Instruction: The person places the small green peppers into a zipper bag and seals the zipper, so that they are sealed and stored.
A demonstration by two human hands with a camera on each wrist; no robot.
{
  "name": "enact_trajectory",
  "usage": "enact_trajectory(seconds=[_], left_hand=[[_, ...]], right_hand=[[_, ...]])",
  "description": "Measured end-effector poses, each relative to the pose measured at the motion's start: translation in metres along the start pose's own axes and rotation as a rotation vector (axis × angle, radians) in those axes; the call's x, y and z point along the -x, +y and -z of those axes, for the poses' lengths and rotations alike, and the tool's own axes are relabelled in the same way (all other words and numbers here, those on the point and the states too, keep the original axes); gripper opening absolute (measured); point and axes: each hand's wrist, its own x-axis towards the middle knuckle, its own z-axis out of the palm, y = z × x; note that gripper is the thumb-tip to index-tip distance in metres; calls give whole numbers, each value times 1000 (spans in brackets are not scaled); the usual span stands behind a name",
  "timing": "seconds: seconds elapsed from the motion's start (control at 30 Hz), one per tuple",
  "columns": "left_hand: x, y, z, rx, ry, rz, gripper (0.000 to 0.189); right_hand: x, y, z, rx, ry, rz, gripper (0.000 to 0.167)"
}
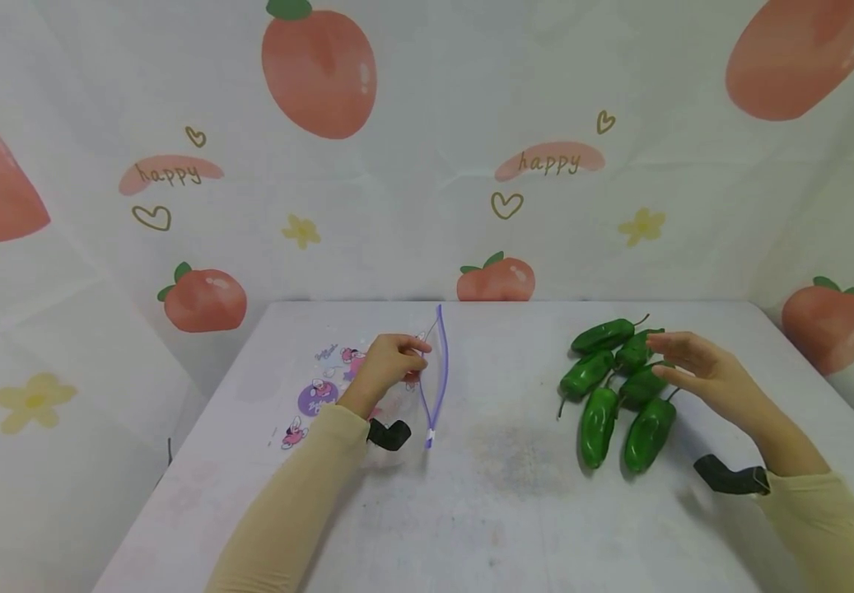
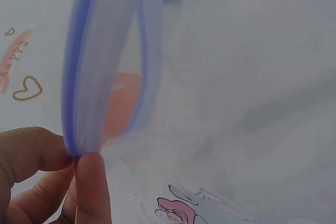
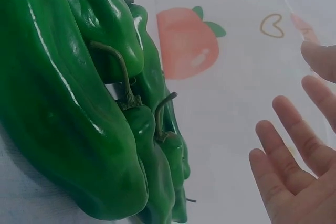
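Observation:
My left hand [image 1: 391, 362] pinches the purple-edged opening of a clear zip bag [image 2: 84, 77] between thumb and finger. The bag lies on the left half of the table, printed with pink cartoon figures and a purple round badge [image 1: 319, 399]. Its mouth gapes toward the right, and a white slider [image 1: 430, 435] sits at the near end of the purple zip. My right hand [image 1: 693, 362] is held over the right edge of a pile of green peppers [image 1: 599, 428], fingers spread and nothing in them. In the right wrist view the fingers [image 3: 294, 145] stand apart from the peppers.
The white table [image 1: 427, 527] carries the bag and several peppers, some overlapping. A white cloth backdrop [image 1: 427, 198] printed with peaches, hearts and flowers rises behind the table's far edge and along both sides. Black straps [image 1: 730, 476] show at both wrists.

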Motion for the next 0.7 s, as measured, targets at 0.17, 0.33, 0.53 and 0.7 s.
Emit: enact_trajectory(seconds=[0.17, 0.33, 0.53, 0.7], left_hand=[[0, -1, 0, -11, 5, 3, 25], [-1, -3, 1, -2, 5, -8, 25], [0, -3, 1, 19, -5, 3, 27], [-1, -2, 1, 12, 1, 12, 26]], right_hand=[[1, 1, -1, 0, -8, -1, 36], [3, 2, -1, 12, -28, -38, 38], [8, 4, -2, 45, -45, -78, 39], [11, 8, -3, 35, -67, -63, 38]])
